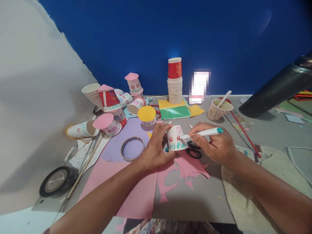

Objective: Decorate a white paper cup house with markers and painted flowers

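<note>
My left hand (156, 148) grips a small white paper cup (175, 138) turned upside down, with red flowers and green grass drawn on its side. My right hand (215, 144) holds a teal-capped marker (203, 133), and the marker's tip touches the cup's side. Both hands hover over cut pink paper (180, 169). Black scissors (194, 150) lie just beneath my right hand.
A tape ring (133, 148) lies on lilac paper left of my hands. Decorated cups with paper-cone roofs (109, 100) cluster at back left. A stack of cups (175, 81) stands against the blue wall, a patterned cup with a stick (218, 110) at right, a black tape roll (57, 180) near left.
</note>
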Tool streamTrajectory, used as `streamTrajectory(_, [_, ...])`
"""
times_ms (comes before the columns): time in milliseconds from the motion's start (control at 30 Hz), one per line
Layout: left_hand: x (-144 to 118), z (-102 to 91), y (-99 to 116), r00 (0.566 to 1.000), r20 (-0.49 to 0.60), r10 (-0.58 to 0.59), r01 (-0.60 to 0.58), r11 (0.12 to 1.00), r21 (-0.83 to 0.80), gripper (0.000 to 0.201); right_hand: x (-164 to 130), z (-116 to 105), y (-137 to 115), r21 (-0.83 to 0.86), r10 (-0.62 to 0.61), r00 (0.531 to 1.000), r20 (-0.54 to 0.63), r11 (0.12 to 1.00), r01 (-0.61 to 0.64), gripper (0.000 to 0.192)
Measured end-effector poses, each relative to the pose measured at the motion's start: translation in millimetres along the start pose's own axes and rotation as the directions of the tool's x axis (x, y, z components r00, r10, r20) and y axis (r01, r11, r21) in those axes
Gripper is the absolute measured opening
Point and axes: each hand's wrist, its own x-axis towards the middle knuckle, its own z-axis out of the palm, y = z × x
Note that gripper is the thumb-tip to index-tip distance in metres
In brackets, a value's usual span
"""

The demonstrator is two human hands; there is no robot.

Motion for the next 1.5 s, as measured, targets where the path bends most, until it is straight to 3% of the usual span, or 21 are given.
streamTrajectory(233, [-0.5,1.3,-0.7,1.000,-0.022,0.008,-0.008,1.000,-0.021,0.079,-3.8,-1.1,2.9,-0.019,0.061,0.990,-0.124,0.998,-0.064,0.012])
streamTrajectory(500, [-0.5,2.1,0.1,1.000,-0.007,0.002,-0.002,0.999,-0.048,0.078,-1.2,1.5,0.7,-0.032,0.022,0.997,-0.076,0.999,-0.025,0.014])
streamTrajectory(1500, [-0.3,3.8,-4.2,0.997,-0.046,0.058,-0.061,0.996,-0.060,0.077,-2.7,0.9,1.1,-0.057,0.004,0.991,-0.131,0.998,-0.011,0.015])
